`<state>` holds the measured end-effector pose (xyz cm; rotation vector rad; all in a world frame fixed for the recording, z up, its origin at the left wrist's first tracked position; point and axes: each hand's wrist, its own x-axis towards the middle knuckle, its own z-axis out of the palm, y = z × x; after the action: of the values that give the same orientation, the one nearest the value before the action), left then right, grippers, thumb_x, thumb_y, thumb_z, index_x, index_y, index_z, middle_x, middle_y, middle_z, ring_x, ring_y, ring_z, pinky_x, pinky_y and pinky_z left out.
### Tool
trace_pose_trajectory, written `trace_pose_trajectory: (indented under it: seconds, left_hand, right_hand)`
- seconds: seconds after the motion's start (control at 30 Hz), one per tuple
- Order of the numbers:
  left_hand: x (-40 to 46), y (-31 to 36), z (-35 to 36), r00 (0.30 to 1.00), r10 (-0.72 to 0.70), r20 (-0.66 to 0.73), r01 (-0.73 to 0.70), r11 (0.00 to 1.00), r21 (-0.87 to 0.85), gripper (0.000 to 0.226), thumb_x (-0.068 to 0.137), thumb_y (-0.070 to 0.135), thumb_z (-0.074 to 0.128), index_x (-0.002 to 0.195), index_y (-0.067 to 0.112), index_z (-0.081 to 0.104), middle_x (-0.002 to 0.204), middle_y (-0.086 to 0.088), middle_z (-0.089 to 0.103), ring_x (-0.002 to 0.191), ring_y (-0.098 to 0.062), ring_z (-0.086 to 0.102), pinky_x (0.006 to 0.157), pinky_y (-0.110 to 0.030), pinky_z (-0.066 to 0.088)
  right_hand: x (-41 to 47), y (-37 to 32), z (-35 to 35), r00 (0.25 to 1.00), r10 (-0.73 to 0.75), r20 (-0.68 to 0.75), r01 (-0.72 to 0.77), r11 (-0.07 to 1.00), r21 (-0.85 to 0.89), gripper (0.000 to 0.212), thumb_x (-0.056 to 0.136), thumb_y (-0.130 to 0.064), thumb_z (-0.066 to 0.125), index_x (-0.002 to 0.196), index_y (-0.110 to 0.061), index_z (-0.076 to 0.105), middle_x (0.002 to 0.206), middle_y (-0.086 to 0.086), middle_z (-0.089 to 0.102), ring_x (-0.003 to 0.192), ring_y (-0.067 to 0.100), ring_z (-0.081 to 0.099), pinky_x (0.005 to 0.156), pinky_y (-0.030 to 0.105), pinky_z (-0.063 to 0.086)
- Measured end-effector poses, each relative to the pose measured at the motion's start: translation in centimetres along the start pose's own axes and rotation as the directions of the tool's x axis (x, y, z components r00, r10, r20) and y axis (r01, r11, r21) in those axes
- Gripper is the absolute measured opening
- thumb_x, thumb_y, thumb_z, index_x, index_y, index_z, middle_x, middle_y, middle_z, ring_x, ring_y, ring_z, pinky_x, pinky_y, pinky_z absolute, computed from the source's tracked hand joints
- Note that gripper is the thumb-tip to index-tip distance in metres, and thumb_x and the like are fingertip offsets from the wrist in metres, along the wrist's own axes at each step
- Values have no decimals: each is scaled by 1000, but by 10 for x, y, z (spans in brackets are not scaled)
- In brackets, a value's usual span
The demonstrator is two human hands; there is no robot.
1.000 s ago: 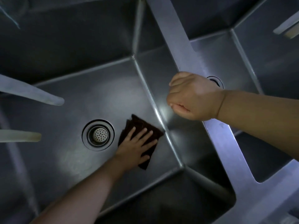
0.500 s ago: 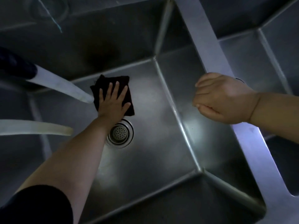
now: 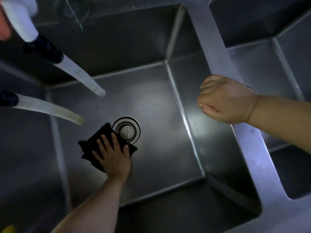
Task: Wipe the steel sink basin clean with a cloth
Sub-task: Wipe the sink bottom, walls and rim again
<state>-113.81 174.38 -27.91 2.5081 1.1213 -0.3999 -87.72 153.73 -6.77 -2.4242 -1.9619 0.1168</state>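
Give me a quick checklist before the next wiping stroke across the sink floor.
1. Left hand flat on the dark cloth: ok.
2. Cloth lying on the basin floor: ok.
3. Cloth clear of the drain strainer: not ok, its edge overlaps the rim.
4. Right hand braced on the divider: ok.
5. Two spouts out of the way: ok.
6. Floor already clean: cannot tell, too dim.

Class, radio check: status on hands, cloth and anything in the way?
Left hand flat on dark cloth, beside drain. Right hand fisted on sink divider. Two spouts overhang basin.
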Motion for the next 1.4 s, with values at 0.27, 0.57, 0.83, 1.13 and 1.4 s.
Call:
trace_pose_trajectory:
  seconds: [0.27,0.57,0.83,1.13,1.4]
  left_hand:
    - [-30,106,26,958,-207,200,237,961,-140,80,93,51,36,150,18,-9,156,-14,-17,142,-34,-20,109,-60,-11]
    - [-22,32,-16,999,-39,-3,39,996,-84,68,95,38,38,151,21,1,158,-12,-5,145,-27,-7,116,-46,-1]
    - [30,-27,-36,940,312,137,-340,895,289,59,93,52,37,147,35,21,158,-7,-11,144,-28,-13,112,-55,-6]
    - [52,-54,-30,869,399,292,-475,839,266,60,99,44,27,148,37,-5,151,-3,-32,137,-21,-34,112,-46,-18]
    - [59,-57,-18,865,359,351,-446,870,211,58,96,51,14,146,39,-13,132,8,-53,118,-12,-55,93,-36,-43]
  right_hand:
    - [-2,-1,-1,999,27,37,-27,1000,-1,38,84,-22,33,58,-9,57,55,6,53,57,31,50,85,40,47]
    - [40,-77,33,903,245,352,-222,969,-105,18,88,-31,50,91,-18,62,99,4,66,94,28,59,84,31,35]
    - [103,-185,160,859,180,480,-331,909,253,53,96,-41,40,139,-10,40,141,8,44,133,25,30,114,37,16]
    - [133,-191,201,834,167,526,-281,949,145,91,90,-67,27,150,-1,7,155,20,19,145,28,10,118,37,-12]
    - [135,-169,212,902,27,432,-215,894,393,77,92,-54,44,147,-5,24,152,12,29,143,19,17,113,24,-13]
